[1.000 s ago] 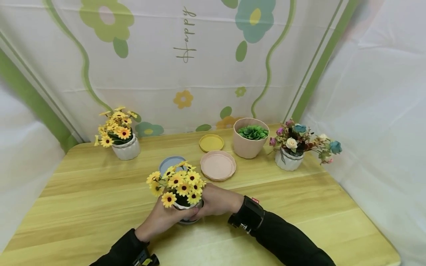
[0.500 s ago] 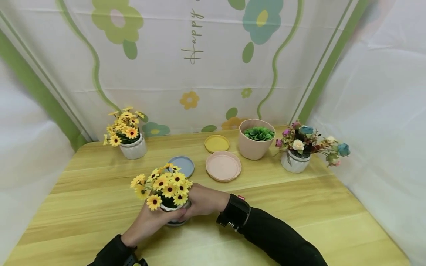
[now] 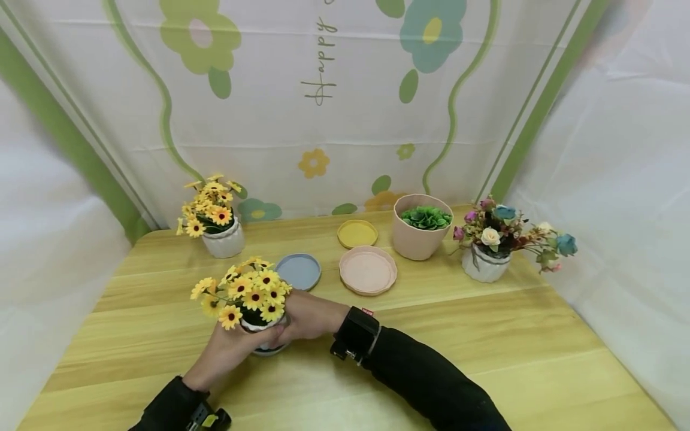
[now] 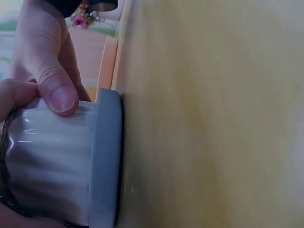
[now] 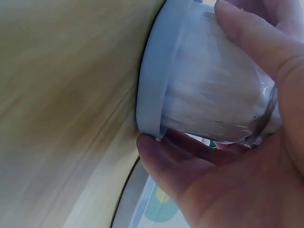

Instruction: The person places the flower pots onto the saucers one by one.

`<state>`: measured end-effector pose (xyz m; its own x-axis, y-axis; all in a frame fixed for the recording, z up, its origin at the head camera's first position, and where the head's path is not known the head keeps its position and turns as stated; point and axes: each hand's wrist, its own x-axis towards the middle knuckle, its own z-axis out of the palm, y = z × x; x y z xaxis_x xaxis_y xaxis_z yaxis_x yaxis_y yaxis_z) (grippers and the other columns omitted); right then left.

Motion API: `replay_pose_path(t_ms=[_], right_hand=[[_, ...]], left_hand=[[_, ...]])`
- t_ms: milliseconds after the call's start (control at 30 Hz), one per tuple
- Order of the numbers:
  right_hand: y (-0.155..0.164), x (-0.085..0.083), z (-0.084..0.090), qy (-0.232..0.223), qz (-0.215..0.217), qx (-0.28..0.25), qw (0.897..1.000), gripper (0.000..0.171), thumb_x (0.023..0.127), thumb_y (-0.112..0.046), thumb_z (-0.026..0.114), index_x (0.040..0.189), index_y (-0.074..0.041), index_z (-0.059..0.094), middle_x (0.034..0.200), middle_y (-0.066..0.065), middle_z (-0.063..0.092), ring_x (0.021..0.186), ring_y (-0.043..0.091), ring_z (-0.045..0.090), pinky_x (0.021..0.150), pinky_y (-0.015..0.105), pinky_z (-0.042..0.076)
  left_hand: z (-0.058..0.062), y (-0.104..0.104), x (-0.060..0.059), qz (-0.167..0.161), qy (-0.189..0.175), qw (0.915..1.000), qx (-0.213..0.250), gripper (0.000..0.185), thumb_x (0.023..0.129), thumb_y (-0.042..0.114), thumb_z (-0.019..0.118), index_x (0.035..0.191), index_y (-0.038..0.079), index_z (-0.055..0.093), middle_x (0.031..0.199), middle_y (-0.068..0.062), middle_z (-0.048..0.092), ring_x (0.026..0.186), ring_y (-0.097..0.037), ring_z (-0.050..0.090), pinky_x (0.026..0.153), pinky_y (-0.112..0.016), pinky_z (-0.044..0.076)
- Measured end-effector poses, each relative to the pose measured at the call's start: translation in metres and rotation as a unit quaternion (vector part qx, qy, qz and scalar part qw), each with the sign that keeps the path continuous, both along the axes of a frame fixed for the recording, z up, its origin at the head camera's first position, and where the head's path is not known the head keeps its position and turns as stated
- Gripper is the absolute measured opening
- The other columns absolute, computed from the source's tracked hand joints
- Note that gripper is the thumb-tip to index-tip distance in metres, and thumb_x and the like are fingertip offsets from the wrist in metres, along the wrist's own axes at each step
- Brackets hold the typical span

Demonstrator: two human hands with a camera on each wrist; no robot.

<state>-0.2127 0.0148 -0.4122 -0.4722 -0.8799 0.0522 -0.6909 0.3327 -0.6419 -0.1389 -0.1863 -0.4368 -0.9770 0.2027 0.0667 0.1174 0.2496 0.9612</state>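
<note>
Sunflower pot [image 3: 262, 326] is sitting on its grey saucer [image 4: 104, 156] on the tabletop [image 3: 485, 335], just nearer than the blue saucer [image 3: 298, 271]; left hand [image 3: 226, 350] and right hand [image 3: 307, 314] are both gripping it, release pending.

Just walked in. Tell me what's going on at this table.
A person grips a small white ribbed pot of yellow daisies with both hands, the left hand and the right hand wrapped round its sides. The pot sits in a grey saucer that rests on the wooden table. Behind it lie an empty blue saucer, a pink saucer and a yellow saucer, with three more potted plants along the back.
</note>
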Motion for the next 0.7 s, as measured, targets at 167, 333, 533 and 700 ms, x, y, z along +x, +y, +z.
replay_pose_path(t_ms=[167,333,533,700], right_hand=[[-0.011,-0.006,0.001,0.005,-0.013,0.004,1.0,0.082,0.087,-0.025,0.09,0.158,-0.02,0.048,0.161,-0.004,0.052,0.145,0.003,0.046,0.124,0.018,0.034],[-0.019,-0.016,0.0,0.018,-0.034,0.001,0.999,0.079,0.086,-0.026,0.091,0.155,-0.02,0.051,0.156,-0.004,0.056,0.137,0.001,0.051,0.116,0.016,0.041],[-0.027,-0.026,-0.001,0.014,-0.064,-0.008,0.998,0.077,0.087,-0.024,0.09,0.155,-0.021,0.052,0.156,-0.004,0.056,0.14,0.002,0.051,0.118,0.017,0.04],[-0.029,-0.034,0.0,0.017,-0.1,0.005,0.995,0.063,0.089,-0.028,0.088,0.145,-0.021,0.062,0.148,-0.003,0.064,0.133,0.006,0.058,0.114,0.017,0.044]], left_hand=[[-0.001,-0.007,-0.007,0.013,0.018,0.9997,-0.009,0.072,0.091,0.018,0.085,0.151,0.019,0.046,0.144,-0.003,0.056,0.128,-0.008,0.06,0.103,-0.019,0.054],[-0.001,-0.013,-0.019,0.035,0.022,0.9983,-0.041,0.07,0.093,0.028,0.085,0.151,0.023,0.047,0.144,0.002,0.056,0.13,-0.009,0.057,0.104,-0.018,0.051],[0.0,-0.016,-0.034,0.058,0.004,0.9961,-0.067,0.077,0.093,0.039,0.083,0.156,0.025,0.042,0.15,0.004,0.052,0.138,-0.016,0.051,0.107,-0.02,0.047],[0.0,-0.014,-0.044,0.071,0.001,0.9951,-0.069,0.078,0.094,0.04,0.082,0.157,0.021,0.041,0.152,-0.001,0.052,0.139,-0.018,0.049,0.107,-0.019,0.046]])
